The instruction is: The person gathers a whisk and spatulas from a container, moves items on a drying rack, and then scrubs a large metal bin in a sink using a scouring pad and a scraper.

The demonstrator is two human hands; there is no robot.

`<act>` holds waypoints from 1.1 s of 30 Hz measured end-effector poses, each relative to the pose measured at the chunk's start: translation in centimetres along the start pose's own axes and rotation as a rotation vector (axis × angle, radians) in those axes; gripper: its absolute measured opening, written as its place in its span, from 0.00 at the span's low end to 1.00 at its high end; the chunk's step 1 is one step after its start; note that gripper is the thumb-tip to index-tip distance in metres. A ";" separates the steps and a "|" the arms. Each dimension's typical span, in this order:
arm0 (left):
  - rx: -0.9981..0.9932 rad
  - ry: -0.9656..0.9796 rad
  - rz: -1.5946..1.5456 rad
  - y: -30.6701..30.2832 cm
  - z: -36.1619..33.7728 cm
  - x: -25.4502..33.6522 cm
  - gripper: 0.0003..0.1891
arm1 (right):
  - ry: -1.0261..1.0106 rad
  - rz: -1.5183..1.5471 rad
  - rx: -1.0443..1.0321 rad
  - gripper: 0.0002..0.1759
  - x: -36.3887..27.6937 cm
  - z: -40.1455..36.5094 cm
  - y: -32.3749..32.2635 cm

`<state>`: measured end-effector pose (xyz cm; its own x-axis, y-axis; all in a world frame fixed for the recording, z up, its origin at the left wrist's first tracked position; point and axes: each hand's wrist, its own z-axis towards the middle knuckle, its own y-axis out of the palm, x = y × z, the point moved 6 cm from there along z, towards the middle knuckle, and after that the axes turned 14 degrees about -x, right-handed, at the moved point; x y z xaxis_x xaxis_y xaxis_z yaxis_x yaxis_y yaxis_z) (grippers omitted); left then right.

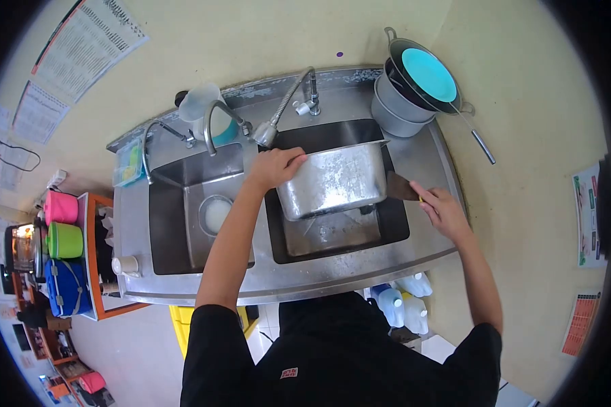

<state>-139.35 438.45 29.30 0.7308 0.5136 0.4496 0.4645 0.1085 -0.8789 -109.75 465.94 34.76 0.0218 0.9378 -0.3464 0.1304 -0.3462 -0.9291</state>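
Observation:
A deep metal pan point(336, 180) is tilted on its side over the right sink basin point(332, 237). My left hand point(276, 167) grips its left upper edge, the fingers wrapped over the rim. In my right hand point(443, 209) is a scraper point(402, 186) with a wide dark blade and a bit of yellow at the handle. The blade's edge is right at the pan's right side. Just above my left hand hangs the spray head point(265, 133) of a flexible faucet.
The left basin point(170, 237) holds a round bowl point(216, 214) with whitish contents. Stacked pots point(400, 105) with a turquoise plate point(429, 75) stand at the back right. A white cup point(125, 264) sits at the counter's left edge. Plastic jugs point(390, 304) stand below on the right.

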 end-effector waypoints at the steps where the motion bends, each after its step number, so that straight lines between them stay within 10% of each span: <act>1: -0.007 0.015 -0.003 -0.2 0.3 0.0 0.17 | -0.034 -0.125 -0.019 0.33 -1.1 0.9 -1.1; 6: 0.019 0.063 -0.029 -0.5 1.2 0.3 0.17 | -0.153 -0.547 -0.127 0.35 -2.4 5.1 -1.1; 12: -0.023 0.045 -0.050 -0.3 1.5 0.1 0.16 | -0.313 -0.399 -0.071 0.36 -8.1 10.1 2.2; 18: -0.008 0.059 -0.064 -0.1 1.7 0.0 0.17 | -0.046 -0.477 -0.287 0.34 -2.6 8.5 -0.8; 25: -0.075 0.010 -0.122 -0.1 1.9 0.0 0.19 | -0.367 -0.381 -0.050 0.32 -9.2 11.5 1.7; 30: -0.064 -0.015 -0.127 -0.3 1.6 -0.2 0.19 | -0.010 -0.429 -0.151 0.34 -0.8 10.0 -0.7; 33: -0.080 -0.010 -0.110 0.2 2.1 0.3 0.19 | -0.280 -0.284 -0.049 0.36 -9.0 13.8 1.9</act>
<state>-140.13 440.41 28.91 0.6680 0.5109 0.5410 0.5804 0.0973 -0.8085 -123.35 456.47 34.33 -0.2924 0.9505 -0.1046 0.1399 -0.0657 -0.9880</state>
